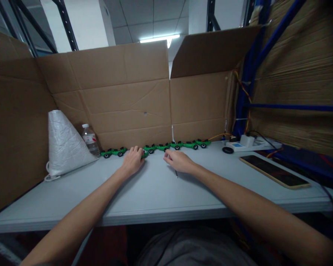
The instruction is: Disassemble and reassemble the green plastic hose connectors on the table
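A workshop or storeroom, judging by the blue metal rack frame (241, 105), brown cardboard partitions (127, 101) and long white ceiling lamp (159, 38).

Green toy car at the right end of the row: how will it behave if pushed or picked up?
The green toy car will probably roll if pushed lengthwise: a round black wheel shows beneath it. Its low, long shape suggests it won't tip easily. Likely light, being small beside the right hand.

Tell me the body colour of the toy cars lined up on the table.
The toy cars have green bodies, best seen in the head view.
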### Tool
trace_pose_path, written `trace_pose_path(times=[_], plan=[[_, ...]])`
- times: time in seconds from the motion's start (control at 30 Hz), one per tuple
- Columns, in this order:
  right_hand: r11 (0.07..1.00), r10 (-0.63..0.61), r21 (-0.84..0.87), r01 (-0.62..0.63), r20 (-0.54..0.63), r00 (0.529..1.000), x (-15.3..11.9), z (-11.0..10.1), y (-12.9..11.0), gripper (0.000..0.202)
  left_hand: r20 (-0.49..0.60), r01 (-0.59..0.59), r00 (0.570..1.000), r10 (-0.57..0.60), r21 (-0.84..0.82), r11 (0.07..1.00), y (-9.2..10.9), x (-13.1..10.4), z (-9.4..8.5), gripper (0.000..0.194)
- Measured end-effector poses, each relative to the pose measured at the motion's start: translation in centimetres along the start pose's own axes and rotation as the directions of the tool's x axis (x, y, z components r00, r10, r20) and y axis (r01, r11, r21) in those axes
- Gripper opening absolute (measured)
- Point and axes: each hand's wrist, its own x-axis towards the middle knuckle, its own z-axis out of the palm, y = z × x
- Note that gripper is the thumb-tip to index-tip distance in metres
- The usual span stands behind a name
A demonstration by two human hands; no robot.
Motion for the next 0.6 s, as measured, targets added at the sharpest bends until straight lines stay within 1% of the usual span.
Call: trace_pose_path(times=[0.1, 0.2, 0.37, 0.53, 0.6], plan=[[1.0, -0.006, 0.004, 0.006, -0.007, 1.0, 0.0, 0.0, 0.0, 0.026, 0.002, 0.018, 1.0, -0.018, -0.036, 0.999, 0.0, 0.2, 0.0, 0.018], [1.0, -0.004, 0.002, 0.004, -0.001, 1.0, 0.0, 0.0, 0.1, 0.026, -0.003, 0.033, 0.999, -0.033, -0.067, 0.997, -0.6, 0.4, 0.1, 0.022], [1.0, -0.004, 0.007, 0.004, 0.008, 1.0, -0.1, -0.1, 0.1, 0.026, 0.041, 0.051, 0.998, -0.048, -0.088, 0.995, -1.5, 0.4, 0.6, 0.027], [1.0, -0.001, 0.012, 0.001, 0.001, 1.0, -0.1, -0.1, 0.1, 0.025, 0.059, 0.066, 0.996, -0.059, -0.11, 0.992, -1.8, 0.5, 0.9, 0.033], [1.0, -0.004, 0.012, 0.004, 0.002, 1.0, -0.1, 0.0, 0.2, 0.025, 0.087, 0.089, 0.993, -0.082, -0.079, 0.993, -1.8, 0.5, 0.8, 0.038]])
